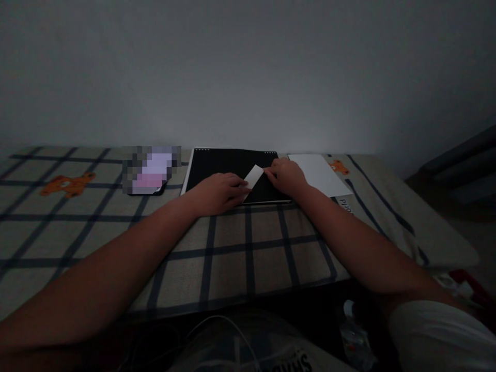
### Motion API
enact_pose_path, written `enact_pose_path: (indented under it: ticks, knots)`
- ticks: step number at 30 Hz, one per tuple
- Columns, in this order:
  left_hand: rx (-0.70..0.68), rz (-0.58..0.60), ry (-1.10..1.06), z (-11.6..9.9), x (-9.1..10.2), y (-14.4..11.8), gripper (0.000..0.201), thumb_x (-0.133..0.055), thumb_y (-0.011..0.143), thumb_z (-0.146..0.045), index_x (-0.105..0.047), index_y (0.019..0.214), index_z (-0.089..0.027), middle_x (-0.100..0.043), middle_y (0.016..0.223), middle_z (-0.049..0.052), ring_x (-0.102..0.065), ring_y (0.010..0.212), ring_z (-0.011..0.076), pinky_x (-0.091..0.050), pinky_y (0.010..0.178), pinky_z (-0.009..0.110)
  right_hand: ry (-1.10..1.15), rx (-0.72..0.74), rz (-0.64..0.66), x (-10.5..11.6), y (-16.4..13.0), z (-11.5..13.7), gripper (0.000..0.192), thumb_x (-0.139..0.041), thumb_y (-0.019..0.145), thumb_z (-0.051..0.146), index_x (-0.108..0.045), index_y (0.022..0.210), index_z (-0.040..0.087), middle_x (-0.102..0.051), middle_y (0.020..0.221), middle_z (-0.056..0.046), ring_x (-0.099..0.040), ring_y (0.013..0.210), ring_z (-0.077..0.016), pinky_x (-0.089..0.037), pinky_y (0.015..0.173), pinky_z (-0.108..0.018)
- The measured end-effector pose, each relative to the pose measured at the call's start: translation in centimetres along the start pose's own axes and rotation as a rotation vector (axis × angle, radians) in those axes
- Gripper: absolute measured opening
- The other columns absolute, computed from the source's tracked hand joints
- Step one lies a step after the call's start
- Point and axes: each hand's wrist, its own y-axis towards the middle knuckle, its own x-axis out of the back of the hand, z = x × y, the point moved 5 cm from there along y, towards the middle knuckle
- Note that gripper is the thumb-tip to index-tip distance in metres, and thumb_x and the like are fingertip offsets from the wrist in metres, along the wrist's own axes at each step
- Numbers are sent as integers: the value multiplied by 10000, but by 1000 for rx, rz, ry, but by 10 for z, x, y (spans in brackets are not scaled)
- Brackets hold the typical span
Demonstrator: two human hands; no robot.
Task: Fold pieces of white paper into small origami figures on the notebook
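Observation:
A narrow piece of white paper [253,176] slants over a black calendar-like pad [220,160] with small punched holes along its far edge. My left hand [219,194] rests over the pad's near left part, its thumb and fingers closed on the paper's lower end. At the paper's upper right edge, the fingertips of my right hand [287,175] are pinched together and appear to grip it. The paper's lower end is partly hidden behind my left fingers.
A white sheet [320,173] lies right of the pad, partly under my right wrist. To the left is a phone [153,173] with a lit, blurred screen. A checked cloth [228,248] covers the table, which meets a wall behind. Below the front edge stands a clear bottle [354,336].

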Motion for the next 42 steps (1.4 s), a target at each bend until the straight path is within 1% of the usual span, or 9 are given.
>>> enact_pose_path:
  ticks: [3,6,10,17,23,29,35,38,42]
  knots:
    - [-33,-28,-5,0,0,-2,395,-494,1058,-372,-707,1342,-197,-683,1364,157,-671,1190,286,-536,984,436,8,43,-52,3,-2,3,353,-487,1041,313,-815,1095,193,-725,1064,-152,-620,987,-296,-459,818,-429]
    - [-49,-42,-20,0,0,-3,383,-508,1051,-372,-718,1329,-212,-683,1377,148,-663,1219,298,-541,996,455,116,218,-107,3,-4,8,338,-548,1012,290,-762,1256,194,-731,1230,-145,-644,1128,-306,-502,935,-471]
    - [-88,-41,-38,-3,4,-2,337,-556,1022,-333,-756,1259,-201,-690,1374,150,-647,1251,313,-539,1013,469,279,429,-18,-6,-7,14,380,-537,1022,275,-705,1360,229,-678,1434,-88,-600,1350,-260,-479,1128,-478]
    - [-136,-66,-96,-8,14,-1,256,-629,962,-342,-826,1045,-201,-781,1166,101,-706,1073,272,-558,909,405,267,348,59,-7,-7,15,388,-532,1033,295,-689,1382,231,-632,1492,-73,-591,1388,-242,-476,1163,-456]
    - [-184,-68,-181,-9,21,-3,276,-597,979,-358,-833,998,-217,-791,1135,98,-721,1007,237,-554,874,368,154,268,82,3,-6,14,363,-555,1037,373,-721,1335,247,-673,1441,-69,-670,1265,-278,-527,1048,-466]
    - [-208,-79,-193,-9,22,-6,282,-592,979,-345,-818,877,-210,-807,1077,77,-726,959,224,-545,826,347,53,209,68,6,-5,9,379,-540,1038,488,-761,1256,272,-774,1259,-62,-700,1111,-265,-517,911,-387]
    - [18,-125,-59,2,19,-8,351,-505,1016,-364,-811,952,-205,-809,938,67,-737,905,215,-543,796,336,94,300,18,5,-7,12,396,-565,1031,394,-704,1365,234,-759,1247,-98,-661,1067,-269,-475,850,-376]
    - [153,-110,-17,7,18,-7,366,-541,993,-443,-800,1105,-210,-804,1074,80,-730,1007,242,-554,846,359,118,341,-7,6,-8,14,361,-565,1025,354,-740,1312,223,-755,1123,-117,-637,986,-255,-439,806,-361]
    - [225,-44,-1,10,14,-4,418,-559,976,-463,-759,1235,-203,-781,1188,85,-699,1109,264,-556,927,390,168,365,-26,6,-8,15,319,-556,1025,359,-803,1170,217,-726,986,-107,-603,912,-242,-403,764,-350]
